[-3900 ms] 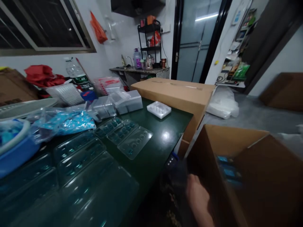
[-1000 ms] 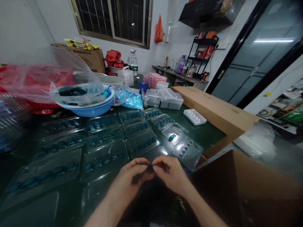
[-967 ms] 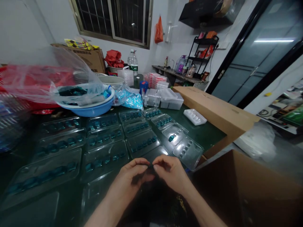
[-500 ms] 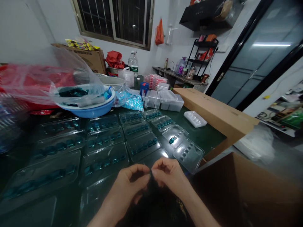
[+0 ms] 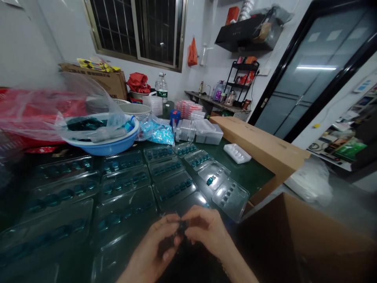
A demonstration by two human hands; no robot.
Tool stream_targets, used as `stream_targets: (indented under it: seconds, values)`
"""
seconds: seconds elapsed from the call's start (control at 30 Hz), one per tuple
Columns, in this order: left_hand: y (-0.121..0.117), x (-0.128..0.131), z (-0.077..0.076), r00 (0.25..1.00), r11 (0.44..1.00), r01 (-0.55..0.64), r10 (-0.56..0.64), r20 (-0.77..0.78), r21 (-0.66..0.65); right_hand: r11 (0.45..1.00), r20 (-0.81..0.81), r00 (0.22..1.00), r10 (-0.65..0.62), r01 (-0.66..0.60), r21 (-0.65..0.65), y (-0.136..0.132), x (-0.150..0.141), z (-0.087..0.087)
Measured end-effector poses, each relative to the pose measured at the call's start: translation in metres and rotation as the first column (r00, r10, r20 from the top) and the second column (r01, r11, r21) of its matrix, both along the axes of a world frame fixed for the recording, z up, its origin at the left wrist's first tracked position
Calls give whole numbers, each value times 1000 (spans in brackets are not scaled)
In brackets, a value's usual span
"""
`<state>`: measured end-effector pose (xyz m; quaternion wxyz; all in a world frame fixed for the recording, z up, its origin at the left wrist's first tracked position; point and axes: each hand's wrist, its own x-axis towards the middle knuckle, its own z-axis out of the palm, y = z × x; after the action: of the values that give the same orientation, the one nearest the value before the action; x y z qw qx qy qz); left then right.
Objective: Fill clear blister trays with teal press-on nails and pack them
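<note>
My left hand (image 5: 156, 243) and my right hand (image 5: 207, 230) meet at the fingertips above the front of the dark green table. Between their pinched fingers is a small dark teal piece (image 5: 183, 225), too blurred to name. Clear plastic trays (image 5: 173, 186) lie in rows beyond and to the left, many with teal pieces in their hollows. Just past my right hand, one clear tray (image 5: 218, 181) has a single teal piece (image 5: 210, 181) at its left end. Beside it, another clear tray (image 5: 235, 206) shows bare hollows.
A blue basin (image 5: 108, 149) with teal pieces and plastic film stands at the back left. Blue bagged items (image 5: 161, 135), clear boxes (image 5: 209, 135) and a white moulded tray (image 5: 237, 153) sit farther back. An open carton (image 5: 309, 236) is at the right, below a long cardboard box (image 5: 259, 141).
The view has swung left from the carton, and both hands have come together over the table. Lately the fingertips parted slightly, then closed again on the small dark piece, which now shows more.
</note>
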<state>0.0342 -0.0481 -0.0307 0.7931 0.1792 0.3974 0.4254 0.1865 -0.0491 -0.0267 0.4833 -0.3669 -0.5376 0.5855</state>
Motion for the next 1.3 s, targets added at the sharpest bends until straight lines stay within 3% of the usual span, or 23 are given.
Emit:
stream_targets:
  seconds: [0.17, 0.4, 0.57, 0.77, 0.9, 1.17, 1.3]
  values:
    - [-5, 5, -2, 995, 995, 14, -24, 100, 103, 979, 63, 977, -205, 204, 22, -4, -9, -4]
    - [-9, 8, 5, 990, 966, -82, 108, -95, 245, 923, 28, 927, -373, 374, -85, -9, -24, -14]
    - [-9, 7, 4, 984, 958, -66, 108, -139, 279, 898, -3, 898, -439, 439, 0, -8, -25, -15]
    - [-6, -5, 9, 952, 956, 176, -105, -289, 235, 958, 85, 959, -272, 262, 115, -7, -12, -11]
    - [-4, -17, 14, 900, 933, 277, -168, -402, 229, 975, 154, 968, -197, 176, 139, -9, -9, -8]
    - [2, -33, 10, 905, 893, 412, -378, -195, 181, 984, 304, 949, -80, 26, 177, -10, -14, 0]
    - [5, -32, 15, 860, 877, 441, -353, -369, 189, 984, 400, 916, -42, -31, 174, -11, -12, 3]
